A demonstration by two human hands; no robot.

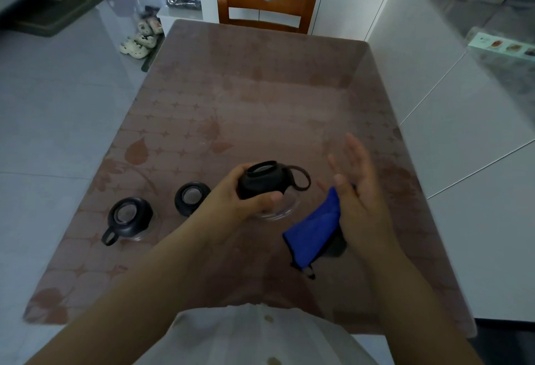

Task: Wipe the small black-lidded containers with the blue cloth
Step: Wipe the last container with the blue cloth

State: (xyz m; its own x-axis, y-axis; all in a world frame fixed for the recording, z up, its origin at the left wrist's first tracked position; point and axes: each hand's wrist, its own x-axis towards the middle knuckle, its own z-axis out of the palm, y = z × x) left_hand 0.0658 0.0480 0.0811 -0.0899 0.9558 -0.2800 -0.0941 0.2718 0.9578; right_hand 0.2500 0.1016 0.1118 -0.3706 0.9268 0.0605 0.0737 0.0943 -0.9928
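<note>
1. Progress: wiping looks to be in its early or middle stage, as a judgement. The left hand [246,199] has one container lifted and tilted, but the blue cloth [312,231] is not touching it at this moment. Nothing shows which containers are already clean.
2. Left grip: fingers and thumb curled round the held container [263,180], on its black lid and just above the clear glass base. Its strap loop [302,180] sticks out toward 3 o'clock.
3. Right grip: the right hand [359,191] has straight, spread fingers with the palm facing left. The thumb seems to trap the cloth's top corner against the palm, and the rest hangs toward 7 o'clock.
4. Where things are, with the viewer at 6 o'clock on the brown patterned surface [260,89]: held container approx. centre, a little toward 6; cloth at approx. 4 o'clock, just beside it.
5. Left to do, judged: bring the cloth onto the held container, then deal w/ the others.
6. Count:
   - Black-lidded containers clearly seen: 3. One is in hand and two stand at approx. 8 o'clock, the far-left container [130,217] and the mid-left container [192,198].
   - Blue cloths: 1.
   - Hands: 2.
   - Dark shape [337,246] under the cloth: 1 (maybe a 4th container, maybe shadow; can't tell).
   - Wooden chair [265,5] at 12 o'clock: 1.
</note>
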